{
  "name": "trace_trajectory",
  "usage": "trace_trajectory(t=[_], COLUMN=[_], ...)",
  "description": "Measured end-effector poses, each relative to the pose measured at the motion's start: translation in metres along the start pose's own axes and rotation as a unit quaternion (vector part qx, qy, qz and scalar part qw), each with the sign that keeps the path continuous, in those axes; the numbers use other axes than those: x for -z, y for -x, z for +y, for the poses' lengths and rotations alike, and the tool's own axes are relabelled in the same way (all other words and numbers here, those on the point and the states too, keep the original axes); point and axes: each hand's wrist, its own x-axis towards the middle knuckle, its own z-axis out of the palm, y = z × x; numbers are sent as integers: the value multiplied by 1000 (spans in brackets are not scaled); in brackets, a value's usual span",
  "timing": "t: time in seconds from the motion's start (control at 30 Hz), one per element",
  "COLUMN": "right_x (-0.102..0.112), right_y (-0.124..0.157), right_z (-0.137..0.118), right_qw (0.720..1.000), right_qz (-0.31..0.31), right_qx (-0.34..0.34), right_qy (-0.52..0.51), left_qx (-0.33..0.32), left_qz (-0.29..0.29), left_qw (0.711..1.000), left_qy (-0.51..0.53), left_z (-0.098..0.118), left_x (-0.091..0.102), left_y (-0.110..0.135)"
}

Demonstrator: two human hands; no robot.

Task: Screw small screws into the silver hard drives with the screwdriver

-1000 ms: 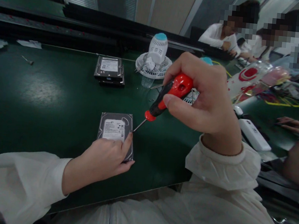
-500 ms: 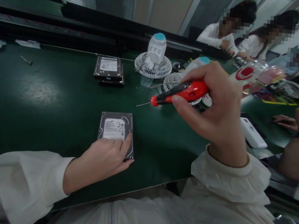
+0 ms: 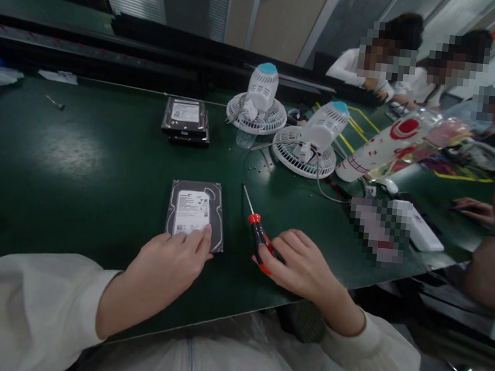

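Observation:
A hard drive [image 3: 196,209] with a white label lies flat on the dark green table [image 3: 76,173] in front of me. My left hand [image 3: 168,266] rests on its near edge, fingers lying flat on the label. A red and black screwdriver [image 3: 258,231] lies on the table just right of the drive, its tip pointing away from me. My right hand [image 3: 303,268] lies over the handle with the fingers curled round it.
A stack of two hard drives [image 3: 186,121] sits farther back. Two small white fans [image 3: 260,101] [image 3: 316,142] lie face down behind, with tiny screws [image 3: 256,166] near them. A white box [image 3: 420,227] and a bottle [image 3: 388,144] are at right. Other people work along the far right side.
My right hand has come down from mid-air with the screwdriver, which now lies on the table beside the drive. My left hand stays on the drive.

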Motion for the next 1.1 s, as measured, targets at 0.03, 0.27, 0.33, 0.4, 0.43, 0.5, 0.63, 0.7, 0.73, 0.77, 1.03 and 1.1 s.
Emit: trace_trajectory(t=[0.03, 0.27, 0.33, 0.4, 0.43, 0.5, 0.63, 0.7, 0.73, 0.77, 1.03, 1.1], right_x=[0, 3, 4, 6, 8, 11, 10, -2, -11, -21, -85, -88], right_y=[-2, -17, -20, -22, -23, -25, -38, -51, -59, -67, -102, -100], right_z=[-1, 2, 2, 3, 4, 8, 35, 58, 70, 82, 123, 119], right_qw=[1000, 984, 977, 969, 965, 957, 940, 935, 933, 929, 892, 894], right_qz=[-24, -156, -183, -203, -210, -220, -219, -210, -207, -206, -240, -248], right_qx=[2, -16, -18, -23, -27, -37, -82, -139, -173, -208, -372, -364], right_qy=[-7, -80, -108, -138, -153, -184, -247, -249, -239, -225, -94, -87], left_qx=[4, 21, 16, 7, 2, -5, -7, -9, -10, -10, -3, -5], left_qz=[-6, -42, -46, -48, -47, -40, -18, -7, -2, 3, 9, 11], left_qw=[1000, 999, 999, 999, 999, 999, 1000, 1000, 1000, 1000, 1000, 1000], left_qy=[-4, -12, -10, -5, -1, 4, -4, -16, -22, -28, -20, -15], left_z=[-3, -11, -11, -11, -11, -11, -9, -8, -8, -7, -7, -7], left_x=[-1, -3, -3, -5, -6, -8, -12, -12, -12, -12, -15, -15], left_y=[-2, -9, -9, -9, -10, -10, -9, -8, -8, -7, -4, -4])
